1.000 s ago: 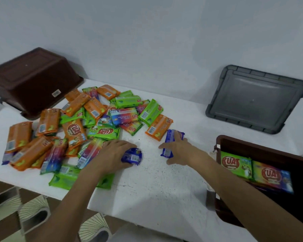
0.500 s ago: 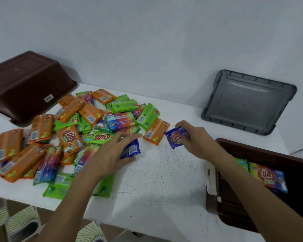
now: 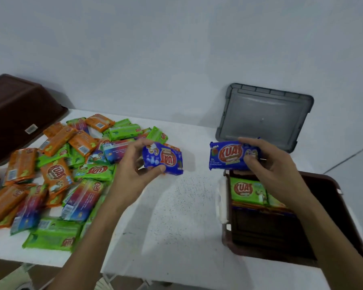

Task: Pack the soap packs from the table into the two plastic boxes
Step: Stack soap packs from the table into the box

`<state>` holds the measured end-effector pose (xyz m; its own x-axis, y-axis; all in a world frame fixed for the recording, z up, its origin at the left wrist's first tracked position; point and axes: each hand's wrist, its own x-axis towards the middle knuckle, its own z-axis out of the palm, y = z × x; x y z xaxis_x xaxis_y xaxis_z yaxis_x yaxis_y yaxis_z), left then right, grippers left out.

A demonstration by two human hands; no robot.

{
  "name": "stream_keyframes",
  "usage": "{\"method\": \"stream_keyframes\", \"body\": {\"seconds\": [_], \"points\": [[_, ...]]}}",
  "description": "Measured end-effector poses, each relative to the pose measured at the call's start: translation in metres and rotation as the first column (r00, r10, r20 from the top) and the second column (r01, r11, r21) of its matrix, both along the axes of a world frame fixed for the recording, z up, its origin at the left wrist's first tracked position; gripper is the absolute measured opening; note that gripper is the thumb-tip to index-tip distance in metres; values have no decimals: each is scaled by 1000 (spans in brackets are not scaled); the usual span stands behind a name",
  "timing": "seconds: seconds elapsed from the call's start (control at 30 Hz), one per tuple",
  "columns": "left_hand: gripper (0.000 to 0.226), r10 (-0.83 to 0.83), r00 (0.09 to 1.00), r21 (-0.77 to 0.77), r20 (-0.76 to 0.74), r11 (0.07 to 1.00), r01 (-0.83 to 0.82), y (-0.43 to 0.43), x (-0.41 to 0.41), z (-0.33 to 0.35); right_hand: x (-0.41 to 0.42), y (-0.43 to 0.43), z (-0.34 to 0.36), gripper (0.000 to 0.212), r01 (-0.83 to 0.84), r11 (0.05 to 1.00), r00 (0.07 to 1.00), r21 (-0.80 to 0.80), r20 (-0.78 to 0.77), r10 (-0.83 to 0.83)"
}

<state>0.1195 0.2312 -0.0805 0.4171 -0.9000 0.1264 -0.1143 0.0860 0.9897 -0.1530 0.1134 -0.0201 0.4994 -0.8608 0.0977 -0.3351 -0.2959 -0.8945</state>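
Your white worktop point(image 3: 176, 216) carries most of the things. At its far left sits a brown plastic box turned upside down point(image 3: 19, 114). I think you must flip it over before it can take any packs. The open brown box point(image 3: 266, 231) is at your right, by the end of the worktop. A grey lid point(image 3: 264, 116) leans on the wall behind it. A big pile of soap packs point(image 3: 61, 174) lies on the left of the worktop, with orange, green and many-coloured ones all mixed up.

Your left hand point(image 3: 132, 170) pinches the left blue soap pack point(image 3: 164, 159), held up near the pile. Your right hand point(image 3: 268, 162) pinches the right blue soap pack point(image 3: 231, 155), held up over the far rim of the open box. A green soap pack point(image 3: 247, 190) lies flat inside at the far end.

Put the right one down first. Lay it flat beside the green one, picture side up, so the rows stay neat. Then bring the left one over. Do not drop them, or they may land crooked and waste room.
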Motion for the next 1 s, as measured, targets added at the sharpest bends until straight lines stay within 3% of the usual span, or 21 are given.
{"method": "stream_keyframes", "body": {"seconds": [0.1, 0.33, 0.6, 0.7, 0.8, 1.0], "points": [[55, -1, 983, -48, -186, 999, -8, -10, -28, 5, -32, 2, 5, 31, 22, 999, 999, 29, 42, -24], [57, -17, 924, -59, -382, 998, -6, -31, -87, -4, -89, -3, -9, 25, 51, 984, 999, 173, 2, -52], [54, 10, 880, 15, -475, 1000, -3, -39, -132, -23, -94, -14, -65, 39, 1, 934, 1000, 358, 28, -12], [53, 28, 875, 49, -483, 999, -5, -38, -139, -26, -92, -20, -75, 46, -12, 968, 986, 249, -160, 54], [52, 51, 876, 75, -480, 997, -17, -36, -144, -28, -90, -25, -78, 52, -81, 994, 913, 74, -396, 104], [55, 69, 875, 92, -479, 995, -28, -36, -150, -25, -87, -27, -90, 54, -119, 992, 866, -37, -492, 86]]}}
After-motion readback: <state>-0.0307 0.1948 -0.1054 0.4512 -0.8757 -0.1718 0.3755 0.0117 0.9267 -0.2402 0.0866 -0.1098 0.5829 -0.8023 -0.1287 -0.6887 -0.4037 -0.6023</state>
